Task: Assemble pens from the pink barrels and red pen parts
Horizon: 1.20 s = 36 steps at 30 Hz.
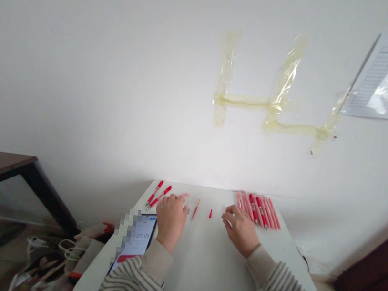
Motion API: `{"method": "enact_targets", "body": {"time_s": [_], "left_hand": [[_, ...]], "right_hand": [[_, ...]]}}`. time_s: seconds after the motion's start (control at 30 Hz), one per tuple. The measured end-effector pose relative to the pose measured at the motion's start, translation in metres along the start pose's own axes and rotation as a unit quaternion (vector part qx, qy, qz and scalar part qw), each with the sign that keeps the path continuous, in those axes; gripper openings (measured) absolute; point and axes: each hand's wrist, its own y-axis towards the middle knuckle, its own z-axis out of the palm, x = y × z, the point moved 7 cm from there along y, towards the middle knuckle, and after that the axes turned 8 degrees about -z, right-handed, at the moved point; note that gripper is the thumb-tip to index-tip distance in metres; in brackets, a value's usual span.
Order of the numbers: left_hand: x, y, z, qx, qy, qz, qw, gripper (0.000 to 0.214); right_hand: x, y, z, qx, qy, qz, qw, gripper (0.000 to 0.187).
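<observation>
My left hand (172, 217) is closed at the left of the white table, its fingers curled round a translucent pink pen barrel (185, 195), mostly hidden behind them. Just right of it lie a small grey piece (188, 211) and a thin pen refill (195, 209) with a red lower part. A small red pen part (211, 213) stands or lies between my hands; I cannot tell which. On the right, my right hand (242, 229) has thumb and fingers bent together, and whatever is in them is too small to make out.
Two red pens (159, 196) lie at the back left. A row of several pink barrels and red pens (259, 210) sits at the back right. A phone (137, 238) showing a timer lies by my left forearm. The wall (116, 81) closes off the table's far edge.
</observation>
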Motion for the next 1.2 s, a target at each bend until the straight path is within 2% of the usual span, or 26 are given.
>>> {"method": "enact_targets", "body": {"time_s": [0.13, 0.4, 0.57, 0.87, 1.03, 1.2], "left_hand": [[-0.004, 0.007, 0.009, 0.008, -0.006, -0.04, 0.999, 0.034], [-0.008, 0.006, 0.024, -0.036, -0.012, -0.041, 0.998, 0.03], [-0.008, 0.008, 0.024, -0.047, -0.031, -0.042, 0.997, 0.026], [-0.004, 0.008, 0.031, -0.082, -0.17, -0.027, 0.982, 0.016], [-0.01, 0.004, 0.037, -0.082, -0.223, 0.016, 0.971, 0.012], [-0.018, -0.003, 0.038, -0.061, -0.234, 0.025, 0.97, 0.011]], "right_hand": [[0.003, 0.022, 0.004, 0.021, -0.009, 0.004, 1.0, 0.017], [0.016, 0.048, 0.022, 0.03, -0.022, 0.012, 0.999, 0.018], [0.018, 0.047, 0.028, 0.025, -0.019, -0.001, 1.0, 0.018], [0.002, 0.037, 0.028, -0.061, 0.068, -0.006, 0.996, 0.019], [-0.003, 0.034, 0.028, -0.078, 0.093, -0.015, 0.992, 0.021], [-0.003, 0.032, 0.031, -0.086, 0.102, -0.01, 0.991, 0.025]]}}
